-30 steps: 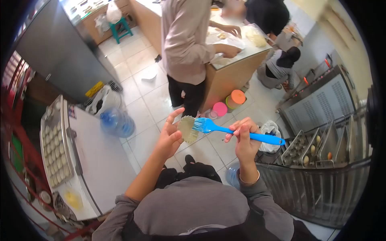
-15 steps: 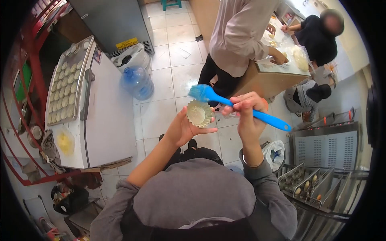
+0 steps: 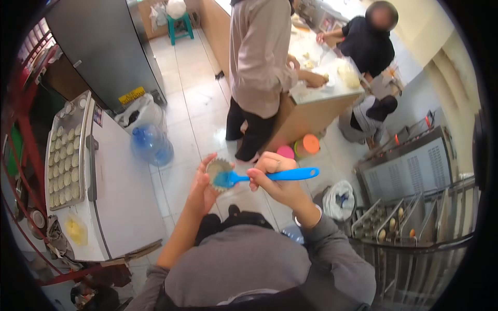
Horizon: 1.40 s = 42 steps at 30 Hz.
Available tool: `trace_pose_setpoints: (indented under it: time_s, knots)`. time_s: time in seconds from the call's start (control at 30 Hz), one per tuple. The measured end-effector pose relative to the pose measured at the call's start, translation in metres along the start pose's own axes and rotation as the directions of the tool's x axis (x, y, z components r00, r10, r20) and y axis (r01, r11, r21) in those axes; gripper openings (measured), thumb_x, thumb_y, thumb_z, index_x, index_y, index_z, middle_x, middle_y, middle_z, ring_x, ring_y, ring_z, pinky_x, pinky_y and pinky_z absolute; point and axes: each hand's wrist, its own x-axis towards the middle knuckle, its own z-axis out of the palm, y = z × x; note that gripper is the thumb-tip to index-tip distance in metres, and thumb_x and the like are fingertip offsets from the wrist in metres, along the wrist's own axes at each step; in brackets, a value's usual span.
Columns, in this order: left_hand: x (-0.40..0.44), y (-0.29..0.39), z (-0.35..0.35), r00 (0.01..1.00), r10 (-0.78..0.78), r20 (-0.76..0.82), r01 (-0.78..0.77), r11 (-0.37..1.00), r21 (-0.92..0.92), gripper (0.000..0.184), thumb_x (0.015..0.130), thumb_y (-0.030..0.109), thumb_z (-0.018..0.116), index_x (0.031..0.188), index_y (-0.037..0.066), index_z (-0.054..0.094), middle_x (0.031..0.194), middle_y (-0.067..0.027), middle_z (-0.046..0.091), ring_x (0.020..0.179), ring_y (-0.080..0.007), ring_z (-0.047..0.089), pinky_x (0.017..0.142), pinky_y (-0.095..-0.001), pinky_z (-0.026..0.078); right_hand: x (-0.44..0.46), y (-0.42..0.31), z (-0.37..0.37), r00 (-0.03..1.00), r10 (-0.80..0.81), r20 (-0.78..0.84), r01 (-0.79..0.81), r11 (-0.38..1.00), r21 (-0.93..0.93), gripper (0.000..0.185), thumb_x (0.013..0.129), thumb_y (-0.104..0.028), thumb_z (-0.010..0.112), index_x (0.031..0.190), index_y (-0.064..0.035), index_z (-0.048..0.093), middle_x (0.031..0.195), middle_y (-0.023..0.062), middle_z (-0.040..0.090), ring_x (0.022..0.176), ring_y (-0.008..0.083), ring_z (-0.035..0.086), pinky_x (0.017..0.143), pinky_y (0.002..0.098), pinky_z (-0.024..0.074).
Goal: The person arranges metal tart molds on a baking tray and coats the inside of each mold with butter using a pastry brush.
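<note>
A small fluted metal tart mould point(image 3: 211, 169) is held in my left hand point(image 3: 199, 191), whose fingers curl round its rim and side. My right hand point(image 3: 281, 182) grips a blue pastry brush point(image 3: 294, 174) by the handle, which lies almost level. The brush's bristles point(image 3: 224, 180) reach inside the mould and appear to touch its inner surface. Both hands are in front of my body, above the tiled floor.
Left, a white chest freezer point(image 3: 124, 192) carries a tray point(image 3: 84, 155) of several moulds and a bag of yellow fat point(image 3: 75, 230). A blue water bottle point(image 3: 151, 145) stands beside it. Co-workers handle dough at a counter point(image 3: 324, 101). Metal racks point(image 3: 410, 241) stand right.
The brush has come down from above the mould's rim into it. Both hands now sit lower and further left in view, and the camera's view has shifted.
</note>
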Motion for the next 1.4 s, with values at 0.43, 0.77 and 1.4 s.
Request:
trace_pose_setpoints:
  time_s: [0.43,0.77,1.4]
  knots:
    - [0.001,0.01,-0.03,0.992,0.024,-0.122,0.02,0.937,0.348,0.079,0.077,0.015,0.071,0.137,0.006,0.02,0.117,-0.0236,0.055,0.104,-0.0268,0.057,0.089,-0.0369,0.047,-0.003,0.028,0.008,0.981,0.155,0.114,-0.157,0.987,0.014,0.024,0.084,-0.014,0.065,0.065,-0.0014,0.057,0.057,0.0061,0.052,0.044,0.0138,0.048,0.043,0.0278,0.0375]
    - [-0.002,0.018,-0.032,0.977,0.1,-0.189,-0.028,0.936,0.351,0.082,0.075,0.018,0.074,0.137,0.008,0.021,0.116,-0.0226,0.056,0.101,-0.0263,0.058,0.085,-0.0352,0.048,0.016,0.038,0.023,0.96,0.234,0.153,-0.257,0.954,0.153,0.03,0.087,-0.015,0.062,0.06,-0.0028,0.057,0.057,0.0027,0.053,0.045,0.0106,0.052,0.042,0.0265,0.0382]
    - [0.037,0.018,-0.031,0.997,-0.012,-0.079,0.002,0.994,-0.114,0.079,0.079,0.05,0.063,0.138,0.011,0.028,0.126,-0.0173,0.047,0.114,-0.0316,0.05,0.095,-0.0579,0.041,0.031,0.04,0.031,0.914,0.323,-0.244,-0.15,0.829,0.539,0.024,0.09,-0.007,0.053,0.068,0.0007,0.057,0.065,0.0068,0.058,0.055,0.0136,0.058,0.05,0.0259,0.0436]
